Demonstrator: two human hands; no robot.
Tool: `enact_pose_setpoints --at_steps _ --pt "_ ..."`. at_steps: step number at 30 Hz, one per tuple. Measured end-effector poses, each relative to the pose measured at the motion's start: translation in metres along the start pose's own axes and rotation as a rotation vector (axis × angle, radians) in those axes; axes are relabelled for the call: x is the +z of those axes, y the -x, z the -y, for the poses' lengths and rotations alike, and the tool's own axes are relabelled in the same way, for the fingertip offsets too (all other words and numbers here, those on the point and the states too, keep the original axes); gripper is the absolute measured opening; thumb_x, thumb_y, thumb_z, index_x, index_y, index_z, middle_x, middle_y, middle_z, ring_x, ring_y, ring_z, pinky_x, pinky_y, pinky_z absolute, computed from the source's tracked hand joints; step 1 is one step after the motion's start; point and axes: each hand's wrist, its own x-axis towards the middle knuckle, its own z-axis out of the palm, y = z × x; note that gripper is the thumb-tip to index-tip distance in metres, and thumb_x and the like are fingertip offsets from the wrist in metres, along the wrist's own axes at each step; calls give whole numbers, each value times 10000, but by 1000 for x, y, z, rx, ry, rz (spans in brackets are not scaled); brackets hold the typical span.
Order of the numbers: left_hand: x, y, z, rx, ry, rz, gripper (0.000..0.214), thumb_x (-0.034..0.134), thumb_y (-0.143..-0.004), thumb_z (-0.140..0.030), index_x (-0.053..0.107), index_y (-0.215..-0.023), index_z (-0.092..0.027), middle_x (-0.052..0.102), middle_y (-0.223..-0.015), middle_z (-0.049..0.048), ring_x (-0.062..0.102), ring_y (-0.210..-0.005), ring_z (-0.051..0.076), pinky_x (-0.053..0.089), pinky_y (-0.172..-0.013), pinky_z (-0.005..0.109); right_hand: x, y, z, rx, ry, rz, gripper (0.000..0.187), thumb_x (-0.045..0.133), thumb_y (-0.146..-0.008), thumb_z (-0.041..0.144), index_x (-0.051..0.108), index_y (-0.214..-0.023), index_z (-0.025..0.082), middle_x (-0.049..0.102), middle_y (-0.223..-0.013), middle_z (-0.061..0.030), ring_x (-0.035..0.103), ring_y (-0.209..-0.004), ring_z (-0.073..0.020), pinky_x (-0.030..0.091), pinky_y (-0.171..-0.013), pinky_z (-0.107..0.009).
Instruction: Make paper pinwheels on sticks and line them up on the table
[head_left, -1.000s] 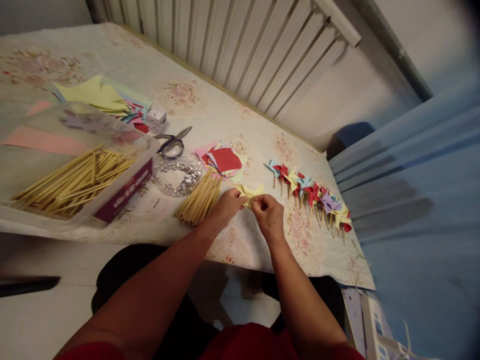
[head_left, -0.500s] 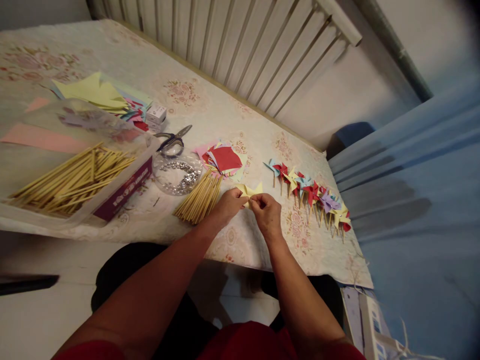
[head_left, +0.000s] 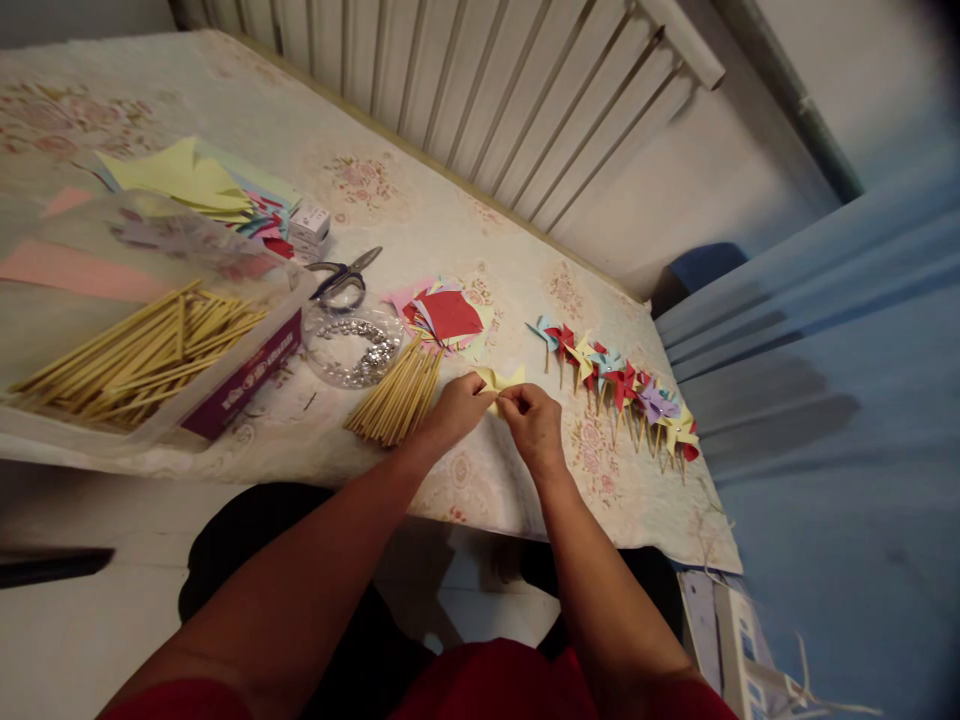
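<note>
Between my two hands is a yellow paper pinwheel (head_left: 504, 379), its folded points showing above my fingers. My left hand (head_left: 459, 405) is closed on its left side. My right hand (head_left: 534, 420) pinches it at the lower right with thumb and forefinger; the fingertips hide whatever lies at its middle. A bundle of thin wooden sticks (head_left: 396, 398) lies just left of my left hand. Behind the sticks is a stack of coloured paper squares (head_left: 450, 314), a red one on top. Finished-looking pinwheels on sticks (head_left: 619, 386) lie in a row to the right.
A clear plastic bin of sticks (head_left: 247, 375) stands at the left. Beside it are a round tub of small silvery pieces (head_left: 352, 347), scissors (head_left: 346, 278), a small white box (head_left: 309, 226) and yellow paper pieces (head_left: 180, 180). A blue curtain (head_left: 810, 400) hangs along the right.
Both hands stay almost in place on the yellow pinwheel, with only a slight shift of the fingers. The whole view has moved a little.
</note>
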Motion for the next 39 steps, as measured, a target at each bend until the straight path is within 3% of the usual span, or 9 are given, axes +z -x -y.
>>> enact_pose_setpoints --at_steps 10,18,26,28,32,34,39 --pt "0 3 -10 108 -296 -30 124 498 -783 -155 536 -665 -162 496 -618 -35 433 -650 114 306 -606 244 -14 -6 11 -166 188 93 126 546 -801 243 653 -745 211 640 -778 -33 567 -728 -172 411 -695 -291" --pt "0 3 -8 122 -335 -41 126 490 -782 -151 566 -681 -152 540 -654 -13 450 -659 118 317 -618 251 -3 -5 6 151 -150 54 129 588 -709 291 634 -663 180 602 -616 13 501 -583 -136 395 -571 -252" --pt "1 0 -3 122 -329 -8 131 489 -780 -150 573 -679 -148 532 -649 -19 446 -658 116 301 -602 249 -14 -10 -2 -233 68 158 114 557 -781 227 650 -722 196 626 -740 -20 562 -714 -157 418 -704 -278" --pt "1 0 -4 107 -324 -3 131 486 -778 -149 569 -676 -148 528 -642 -21 441 -654 115 295 -595 248 -13 -10 -5 -228 69 161 114 557 -783 227 648 -721 197 626 -744 -22 564 -723 -161 421 -709 -281" --pt "0 1 -4 115 -307 -1 121 487 -782 -162 569 -693 -150 552 -668 -15 443 -664 118 308 -604 244 -6 -7 -8 -42 -58 110 111 573 -764 253 629 -691 190 605 -671 4 531 -631 -147 413 -621 -261" --pt "0 1 -3 124 -316 -3 125 488 -784 -161 568 -689 -151 555 -673 -11 449 -666 120 311 -607 248 -4 -6 -7 -17 -71 98 115 573 -763 255 623 -682 190 597 -656 8 521 -616 -145 407 -607 -258" --pt "0 1 -1 122 -346 -5 149 482 -787 -156 558 -660 -158 542 -650 -11 443 -659 123 305 -604 250 -12 -10 -3 -262 105 185 126 546 -807 234 641 -731 204 619 -753 -29 558 -739 -172 419 -719 -289"
